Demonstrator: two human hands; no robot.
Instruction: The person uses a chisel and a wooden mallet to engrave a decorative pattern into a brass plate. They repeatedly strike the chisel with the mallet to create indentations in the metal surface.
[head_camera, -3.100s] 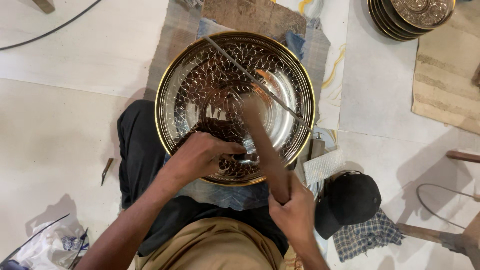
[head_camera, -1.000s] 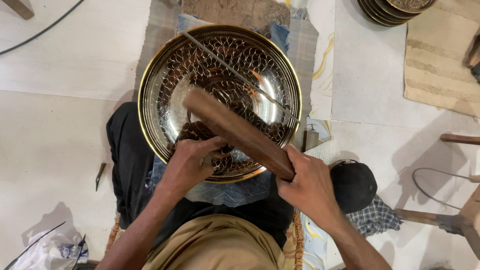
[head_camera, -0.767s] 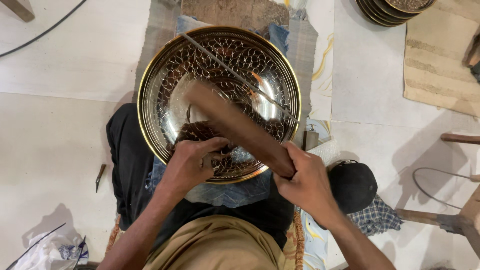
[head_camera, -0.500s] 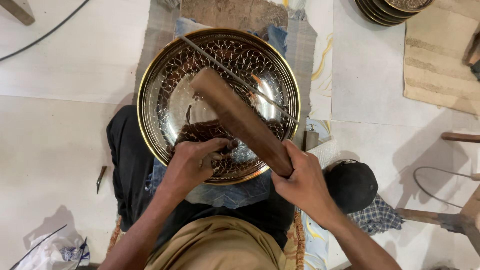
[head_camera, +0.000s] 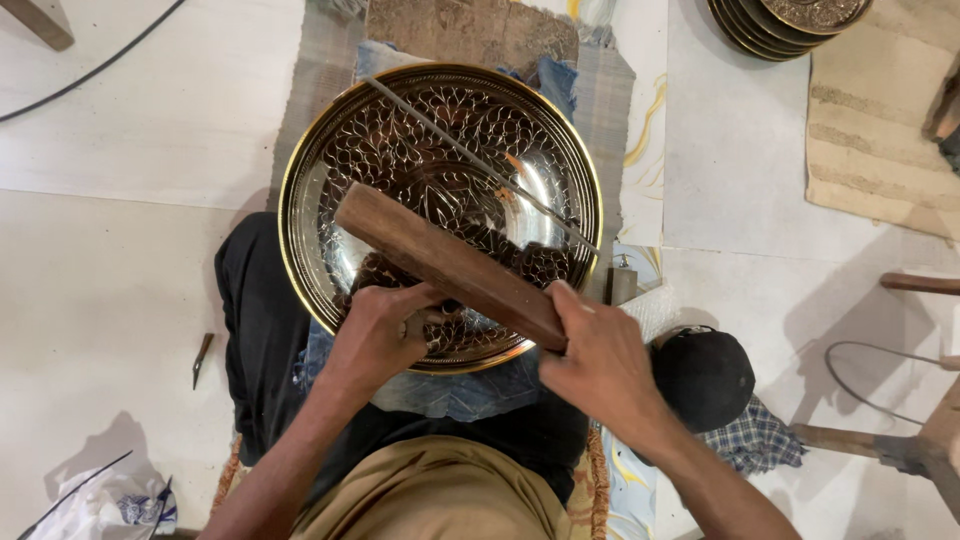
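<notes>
**Wooden mallet over an engraved brass tray**

Head view: the right hand grips a wooden mallet angled toward 10 o'clock across the engraved brass tray — the left hand, fingers curled closed, presses the tray's 6 o'clock rim. A black cap lies at 4 o'clock.

round engraved brass tray on lap, tilted; brown wooden block slanting across it.
</notes>
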